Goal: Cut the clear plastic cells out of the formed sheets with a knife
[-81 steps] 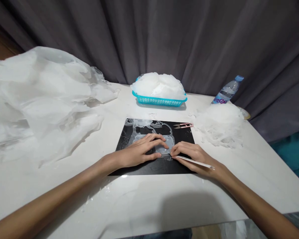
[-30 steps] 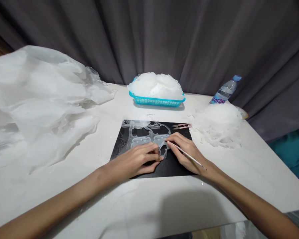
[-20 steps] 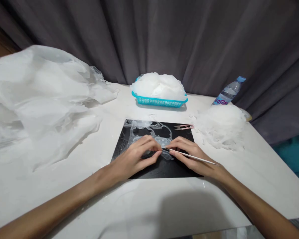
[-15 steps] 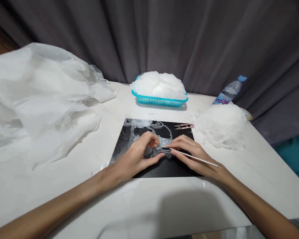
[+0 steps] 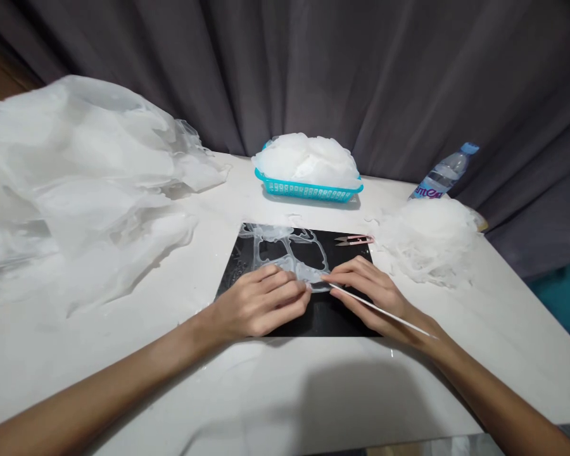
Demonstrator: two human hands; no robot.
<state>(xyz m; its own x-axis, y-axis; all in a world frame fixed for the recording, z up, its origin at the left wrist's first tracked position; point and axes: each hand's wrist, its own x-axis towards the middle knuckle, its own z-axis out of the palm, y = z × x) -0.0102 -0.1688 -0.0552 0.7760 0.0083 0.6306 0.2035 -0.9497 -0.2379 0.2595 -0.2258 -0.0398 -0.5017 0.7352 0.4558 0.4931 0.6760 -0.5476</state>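
Note:
A thin, translucent white sheet (image 5: pixel 308 273) with large cut-out openings lies on a black mat (image 5: pixel 308 316). My left hand (image 5: pixel 268 301) covers part of its near left side, fingers curled together with the tips pinching the sheet's near edge. From the right, my right hand (image 5: pixel 365 291) is closed round a slim white stick (image 5: pixel 384 311). The stick slants back over the wrist, and its front end is by the fingertips at the sheet's right part. Pink-handled thread snips (image 5: pixel 356 240) rest on the mat's far right corner.
A big heap of translucent white sheets (image 5: pixel 95 190) covers the table's left side. Behind the mat stands a turquoise basket (image 5: pixel 313 190) piled with white pieces. White scraps (image 5: pixel 432 244) lie at right, before a tilted water bottle (image 5: pixel 444 172). A grey curtain (image 5: pixel 304 69) hangs behind.
My left hand has turned palm-down, its raised fingers lowering and closing at the sheet's near edge. My right hand keeps the stick in nearly the same place. The whole view has shifted slightly.

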